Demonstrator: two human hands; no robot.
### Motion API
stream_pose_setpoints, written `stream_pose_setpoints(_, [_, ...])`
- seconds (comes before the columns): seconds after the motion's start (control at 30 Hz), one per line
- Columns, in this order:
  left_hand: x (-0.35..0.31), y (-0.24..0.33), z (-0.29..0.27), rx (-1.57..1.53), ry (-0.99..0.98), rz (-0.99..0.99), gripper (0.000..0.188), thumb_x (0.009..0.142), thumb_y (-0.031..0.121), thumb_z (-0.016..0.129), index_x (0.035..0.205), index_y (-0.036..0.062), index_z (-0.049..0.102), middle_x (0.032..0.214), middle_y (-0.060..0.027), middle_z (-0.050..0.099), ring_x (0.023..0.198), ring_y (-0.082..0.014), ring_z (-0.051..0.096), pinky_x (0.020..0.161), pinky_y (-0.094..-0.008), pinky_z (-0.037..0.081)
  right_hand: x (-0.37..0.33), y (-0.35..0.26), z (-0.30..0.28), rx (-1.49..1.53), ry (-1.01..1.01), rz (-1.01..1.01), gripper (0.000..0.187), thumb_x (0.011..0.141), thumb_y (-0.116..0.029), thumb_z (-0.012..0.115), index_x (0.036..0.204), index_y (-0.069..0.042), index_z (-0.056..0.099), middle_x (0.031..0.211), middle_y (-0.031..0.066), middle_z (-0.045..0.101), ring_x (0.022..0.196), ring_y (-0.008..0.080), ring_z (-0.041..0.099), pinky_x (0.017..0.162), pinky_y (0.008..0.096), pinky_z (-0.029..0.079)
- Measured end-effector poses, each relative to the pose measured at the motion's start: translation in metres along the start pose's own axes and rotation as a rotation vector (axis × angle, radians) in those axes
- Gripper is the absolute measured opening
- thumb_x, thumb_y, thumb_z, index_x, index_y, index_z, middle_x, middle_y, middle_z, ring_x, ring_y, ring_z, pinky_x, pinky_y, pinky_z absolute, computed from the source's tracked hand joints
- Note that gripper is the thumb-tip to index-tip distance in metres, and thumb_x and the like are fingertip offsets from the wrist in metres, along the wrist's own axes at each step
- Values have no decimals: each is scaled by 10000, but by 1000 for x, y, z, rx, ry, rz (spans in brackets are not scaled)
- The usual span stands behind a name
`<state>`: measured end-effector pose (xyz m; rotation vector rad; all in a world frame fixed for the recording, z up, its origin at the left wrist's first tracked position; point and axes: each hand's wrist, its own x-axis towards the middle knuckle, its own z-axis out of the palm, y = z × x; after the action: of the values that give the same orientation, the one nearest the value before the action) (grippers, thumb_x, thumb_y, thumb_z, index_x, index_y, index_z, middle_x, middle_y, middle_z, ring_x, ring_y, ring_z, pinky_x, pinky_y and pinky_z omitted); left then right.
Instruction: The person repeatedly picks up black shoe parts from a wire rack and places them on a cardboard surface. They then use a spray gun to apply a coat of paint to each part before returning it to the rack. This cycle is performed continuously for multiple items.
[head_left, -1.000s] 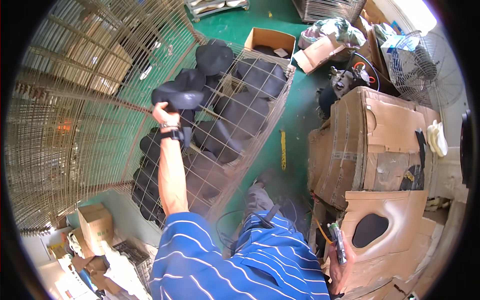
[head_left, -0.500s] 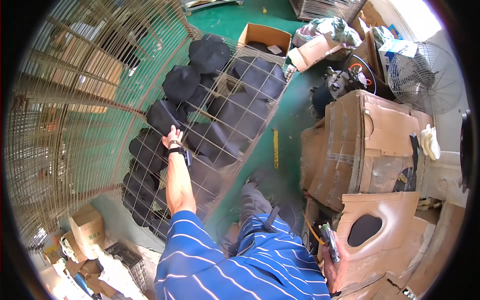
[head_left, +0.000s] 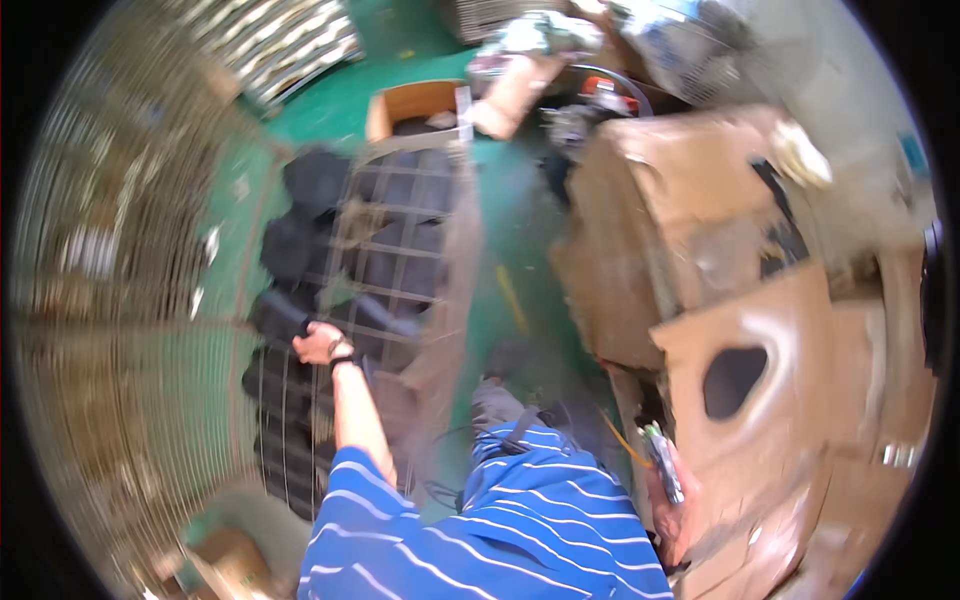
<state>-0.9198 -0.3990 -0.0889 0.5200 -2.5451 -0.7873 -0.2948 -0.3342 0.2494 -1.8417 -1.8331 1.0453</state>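
Note:
Inside a wire mesh cage (head_left: pixel 455 250), black rounded sheet-like pieces (head_left: pixel 315 180) lie in overlapping rows. My left hand (head_left: pixel 320 343) reaches in at the left row, fingers closed at the edge of one black piece (head_left: pixel 275 312); motion blur softens the grip. Low on the right, my right hand (head_left: pixel 675 510) is wrapped round a silver hand-held tool (head_left: pixel 662 464), its exact kind unclear. A thin yellow hose (head_left: pixel 627 440) runs beside it. Just right of that hand, a cardboard sheet (head_left: pixel 690 350) with a whitish haze bears a dark rounded patch (head_left: pixel 735 383).
A large cardboard box (head_left: pixel 620 240) stands to my right, with a pale glove (head_left: pixel 800 155) near its far corner. An open carton (head_left: pixel 415 105) sits beyond the cage. Tall wire mesh (head_left: pixel 130 250) rises on the left. Green floor (head_left: pixel 510 230) shows between cage and box.
My view has swung, so the cage and boxes appear shifted left. My left hand stays at the left row of black pieces. My right hand keeps hold of the silver tool.

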Motion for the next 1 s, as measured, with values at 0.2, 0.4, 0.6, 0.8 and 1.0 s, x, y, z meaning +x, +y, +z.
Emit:
stream_pose_setpoints(0.2, [-188,48,-37,-568,-754,445,482,857,75,659,1309,-36,535,1099,-124,637,958,-262,621,852,-405,508,-14,42,-47,7,218,-71,552,783,-5,736,1315,-10,588,988,194,683,834,351,675,758,370,537])
stream_pose_setpoints(0.4, [-346,74,-91,-26,-2285,677,401,944,144,653,1317,40,550,982,-68,680,805,-150,669,641,-263,547,-72,89,-105,143,568,156,553,808,1,739,1336,-6,572,1036,203,685,874,339,680,795,360,534])
stream_pose_setpoints(0.6, [-416,59,-75,292,-2146,1313,400,892,152,671,1268,27,619,937,-82,725,804,-153,688,729,-292,553,-115,107,-115,123,905,287,504,825,8,729,1313,-22,607,958,179,689,784,289,670,724,323,522])
stream_pose_setpoints(0.8, [-411,37,-48,516,-2130,1146,430,893,161,677,1293,27,592,968,-110,705,775,-169,686,630,-306,562,-151,128,-116,166,844,379,509,804,16,726,1301,-27,621,973,175,701,789,301,685,731,332,529])
stream_pose_setpoints(1.0, [-402,12,-47,639,-2169,787,435,906,128,673,1303,1,550,909,-108,676,752,-214,687,577,-350,568,-133,137,-125,294,697,286,549,789,23,744,1317,-23,600,975,173,688,817,327,668,752,344,524])
